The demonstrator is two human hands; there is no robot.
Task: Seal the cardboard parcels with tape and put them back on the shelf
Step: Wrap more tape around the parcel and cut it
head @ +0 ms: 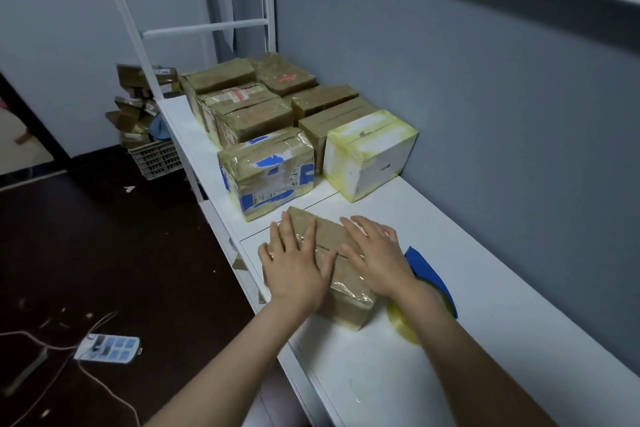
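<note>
Nearest, two bare forearms, up from the bottom edge. One left hand (298, 260) and one right hand (375, 253), both palm down, fingers straight and spread, pressed flat on top of one brown cardboard parcel (348, 300). Parcel on the white shelf (467, 357), near its front edge, clear tape glossy across its top and near end.

Just right of it, partly behind the right wrist, one blue tape dispenser (431, 274) with one yellowish tape roll (401, 326), lying on the shelf top.

Further back on the same surface, eight more parcels in two rows of four, packed side by side. Nearest in the left row, one parcel with blue patches (266, 170). Nearest in the right row, one white box (369, 149) with yellowed edges. Behind those two, six brown parcels (254, 118), two of them with red marks. Nine on the shelf in all.

Down on the dark floor, beyond the shelf's far end, one pale basket (156, 158) under a heap of further parcels, too jumbled to count. Also on the floor, lower left, one white power strip (107, 348) with thin cables.
</note>
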